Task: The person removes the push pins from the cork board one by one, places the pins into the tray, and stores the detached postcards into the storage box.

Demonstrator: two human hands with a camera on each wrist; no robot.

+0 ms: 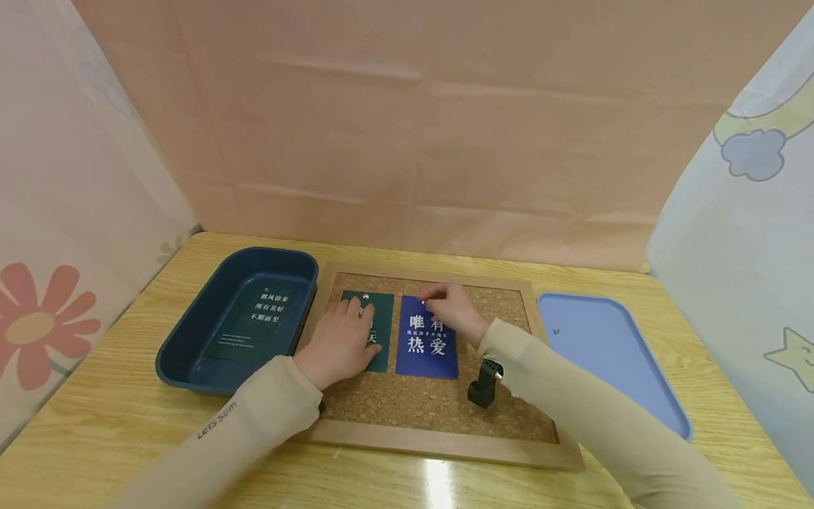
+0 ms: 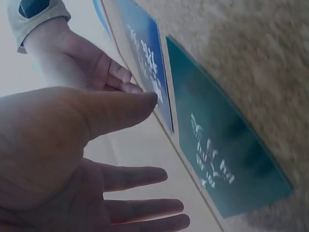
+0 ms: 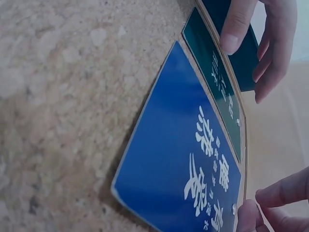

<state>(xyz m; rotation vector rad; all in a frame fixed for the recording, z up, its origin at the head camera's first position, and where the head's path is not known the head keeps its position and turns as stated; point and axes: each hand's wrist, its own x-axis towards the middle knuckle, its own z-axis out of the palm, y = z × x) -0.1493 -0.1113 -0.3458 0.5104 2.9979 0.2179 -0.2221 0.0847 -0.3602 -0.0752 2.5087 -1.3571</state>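
A blue card (image 1: 426,357) with white lettering lies on a wood-framed corkboard (image 1: 407,403). My right hand (image 1: 453,311) is at the card's top edge, thumb and forefinger bent together at a small pale-headed pushpin (image 3: 234,209). To its left is a dark green card (image 1: 384,318), with another pushpin (image 3: 238,122) at its top. Over that green card reaches my left hand (image 1: 340,343), fingers spread and nearly straight, hiding much of its lettering. In the left wrist view, this hand's fingers (image 2: 137,178) hold nothing.
A deep dark blue bin (image 1: 174,353) stands left of the corkboard, with a lettered green card (image 1: 238,339) inside. On the right lies a shallow light blue tray (image 1: 610,353) with one small pin-like piece (image 1: 556,331). A draped backdrop (image 1: 407,141) rises behind the table.
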